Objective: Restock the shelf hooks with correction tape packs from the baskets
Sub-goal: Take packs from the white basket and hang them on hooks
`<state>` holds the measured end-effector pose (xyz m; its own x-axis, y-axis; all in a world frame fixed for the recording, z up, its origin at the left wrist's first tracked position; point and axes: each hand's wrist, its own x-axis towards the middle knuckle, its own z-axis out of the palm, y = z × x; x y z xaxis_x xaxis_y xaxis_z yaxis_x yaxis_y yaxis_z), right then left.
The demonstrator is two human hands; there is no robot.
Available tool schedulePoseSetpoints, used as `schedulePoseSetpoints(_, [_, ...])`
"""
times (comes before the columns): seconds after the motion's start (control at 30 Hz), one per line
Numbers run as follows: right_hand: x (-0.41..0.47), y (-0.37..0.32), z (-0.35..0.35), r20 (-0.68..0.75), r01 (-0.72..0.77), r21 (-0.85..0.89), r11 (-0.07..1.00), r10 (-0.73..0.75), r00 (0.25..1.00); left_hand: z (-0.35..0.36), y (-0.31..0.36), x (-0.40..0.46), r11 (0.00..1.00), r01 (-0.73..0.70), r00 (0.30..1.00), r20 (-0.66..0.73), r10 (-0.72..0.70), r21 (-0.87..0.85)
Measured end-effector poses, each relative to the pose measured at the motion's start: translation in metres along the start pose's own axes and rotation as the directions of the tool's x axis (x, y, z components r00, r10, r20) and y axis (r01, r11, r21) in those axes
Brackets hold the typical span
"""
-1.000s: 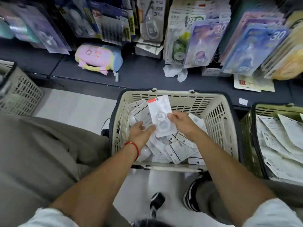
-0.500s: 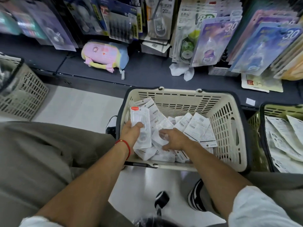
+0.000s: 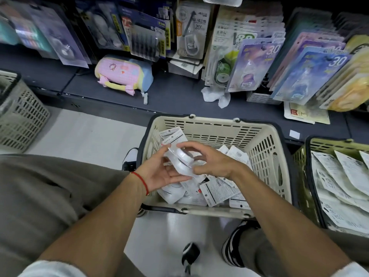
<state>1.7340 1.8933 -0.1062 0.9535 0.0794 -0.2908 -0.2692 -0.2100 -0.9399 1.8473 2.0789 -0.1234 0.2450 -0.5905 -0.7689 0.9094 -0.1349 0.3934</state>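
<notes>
A cream basket [image 3: 265, 148] stands on the floor in front of me, with several white correction tape packs [image 3: 214, 191] loose inside. Above it, both hands hold a small stack of white packs [image 3: 182, 159]. My left hand [image 3: 159, 172] lies palm up under the stack, its fingertips at the top edge. My right hand [image 3: 211, 162] grips the stack from the right, thumb and fingers curled round it. Hanging packs [image 3: 257, 64] fill the hooks on the shelf behind.
A second, greenish basket [image 3: 311, 142] with larger white packs stands at the right. A grey basket [image 3: 22, 116] sits at the left. A pink and blue pouch [image 3: 123, 73] and crumpled paper lie on the dark shelf base. My knees flank the basket.
My right hand has come up out of the basket with a pack and met my left hand. Both hands now hold the packs together above the basket's left side.
</notes>
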Motion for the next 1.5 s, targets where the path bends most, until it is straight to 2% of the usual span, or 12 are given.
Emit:
schedulePoseSetpoints(0.23, [0.018,0.009,-0.002,0.085,0.038,0.419,0.907,-0.081,0.993,-0.008,-0.002,-0.003,0.996,-0.028,0.998,0.055,0.023,0.081])
schedulePoseSetpoints(0.37, [0.035,0.037,-0.008,-0.302,0.017,0.615,0.788,0.215,0.929,-0.005,-0.005,-0.003,0.972,-0.067,0.987,-0.125,0.098,0.227])
schedulePoseSetpoints(0.43, [0.037,0.059,-0.008,-0.443,-0.262,0.273,0.926,0.363,0.82,-0.002,-0.008,-0.003,0.941,-0.155,0.953,-0.205,0.222,0.301])
schedulePoseSetpoints(0.5, [0.036,0.082,0.004,-0.256,-0.505,-0.197,0.84,0.454,0.854,0.001,-0.007,-0.004,0.874,-0.229,0.896,-0.259,0.362,0.429])
schedulePoseSetpoints(0.57, [0.037,0.094,0.028,-0.073,-0.482,-0.525,0.701,0.528,0.846,0.002,-0.005,-0.006,0.797,-0.255,0.833,-0.294,0.469,0.547])
schedulePoseSetpoints(0.67, [0.044,0.1,0.06,-0.099,-0.454,-0.661,0.597,0.531,0.842,0.0,-0.002,-0.009,0.779,-0.242,0.794,-0.343,0.502,0.579])
schedulePoseSetpoints(0.83, [0.036,0.086,0.027,-0.15,-0.549,-0.318,0.773,0.53,0.834,0.0,0.0,-0.01,0.779,-0.237,0.772,-0.375,0.514,0.58])
schedulePoseSetpoints(1.0, [-0.007,0.055,-0.04,-0.419,-0.524,-0.336,0.783,0.375,0.827,0.001,-0.001,-0.011,0.792,-0.285,0.76,-0.376,0.53,0.54])
schedulePoseSetpoints(1.13, [-0.035,0.029,-0.055,-0.638,-0.23,-0.078,0.97,0.129,0.759,0.015,-0.002,-0.01,0.905,-0.241,0.865,-0.344,0.364,0.351])
schedulePoseSetpoints(1.27, [-0.027,-0.002,-0.037,-0.462,0.016,-0.175,0.984,-0.096,0.882,0.027,-0.007,-0.01,0.994,-0.031,0.99,-0.135,0.045,0.109])
schedulePoseSetpoints(1.43, [-0.02,-0.011,-0.015,-0.173,0.028,-0.144,0.989,-0.053,0.983,0.024,-0.013,-0.013,0.994,0.027,0.995,0.094,-0.036,0.102])
schedulePoseSetpoints(1.5, [-0.018,-0.005,-0.018,-0.23,0.006,0.021,1.0,-0.001,0.973,0.021,-0.018,-0.01,0.979,-0.022,0.993,0.114,-0.002,0.201])
